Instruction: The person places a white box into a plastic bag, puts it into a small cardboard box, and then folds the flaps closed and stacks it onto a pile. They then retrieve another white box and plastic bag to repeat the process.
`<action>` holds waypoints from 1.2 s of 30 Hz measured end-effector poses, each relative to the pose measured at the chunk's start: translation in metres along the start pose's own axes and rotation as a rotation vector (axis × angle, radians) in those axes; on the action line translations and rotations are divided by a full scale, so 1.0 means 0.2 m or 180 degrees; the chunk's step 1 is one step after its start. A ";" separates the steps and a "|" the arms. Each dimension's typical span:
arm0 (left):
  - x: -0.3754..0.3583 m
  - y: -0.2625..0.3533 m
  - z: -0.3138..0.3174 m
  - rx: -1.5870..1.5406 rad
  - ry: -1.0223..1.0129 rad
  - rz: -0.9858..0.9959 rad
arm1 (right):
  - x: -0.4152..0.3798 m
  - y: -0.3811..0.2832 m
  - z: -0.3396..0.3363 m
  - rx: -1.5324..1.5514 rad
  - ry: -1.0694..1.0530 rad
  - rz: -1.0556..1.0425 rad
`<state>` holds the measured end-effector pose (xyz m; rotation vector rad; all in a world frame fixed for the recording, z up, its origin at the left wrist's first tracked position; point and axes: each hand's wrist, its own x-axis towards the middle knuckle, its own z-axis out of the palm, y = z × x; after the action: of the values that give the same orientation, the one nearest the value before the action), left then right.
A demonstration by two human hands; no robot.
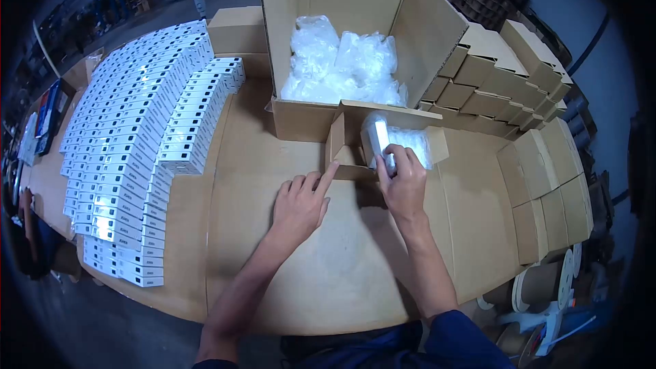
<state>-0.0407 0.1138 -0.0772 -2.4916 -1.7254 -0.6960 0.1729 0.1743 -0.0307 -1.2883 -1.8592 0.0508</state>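
Note:
A small open cardboard box (355,172) lies on the table in front of the large carton, its flaps folded out. My right hand (404,188) reaches into it, thumb and fingers closed on a white packet in clear plastic (377,135). More clear-wrapped packets (418,142) fill the right part of the small box; my fingers hide some of them. My left hand (298,208) is open, fingers apart, with the index fingertip at the small box's near left edge.
A large open carton (437,41) holding plastic-wrapped packets (342,68) stands behind. Many white labelled boxes (130,157) are stacked at left. Folded brown boxes (502,72) are piled at back right, with more open cardboard boxes (547,191) along the right edge. Spools (547,283) sit below right.

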 end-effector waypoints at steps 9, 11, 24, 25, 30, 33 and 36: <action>0.00 -0.05 0.01 0.0376 -0.0061 0.0110 | 0.05 0.04 0.12 -0.0912 -0.0425 0.0216; 0.00 -0.05 0.01 0.0359 -0.0099 0.0096 | 0.06 0.01 0.12 -0.1170 -0.0579 0.0321; -0.41 -0.45 -0.43 0.0076 0.0615 -0.0873 | -0.01 -0.40 0.17 0.0302 -0.0196 -0.0490; -0.43 -0.51 -0.46 0.0128 0.0731 -0.0988 | -0.01 -0.47 0.25 0.0836 -0.0446 -0.0607; -0.49 -0.74 -0.55 0.0287 0.0916 -0.1280 | 0.03 -0.76 0.69 0.1399 -0.1770 -0.1097; -0.51 -0.83 -0.50 0.0414 0.0915 -0.1298 | 0.06 -0.86 0.90 0.1380 -0.1920 -0.1406; -0.52 -0.86 -0.48 0.0447 0.0907 -0.1294 | 0.10 -0.91 1.01 0.1298 -0.1953 -0.1578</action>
<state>-0.2575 0.0613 -0.0693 -1.8591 -2.0957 -0.8668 -0.0982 0.1870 -0.0618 -0.5310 -2.4722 0.5819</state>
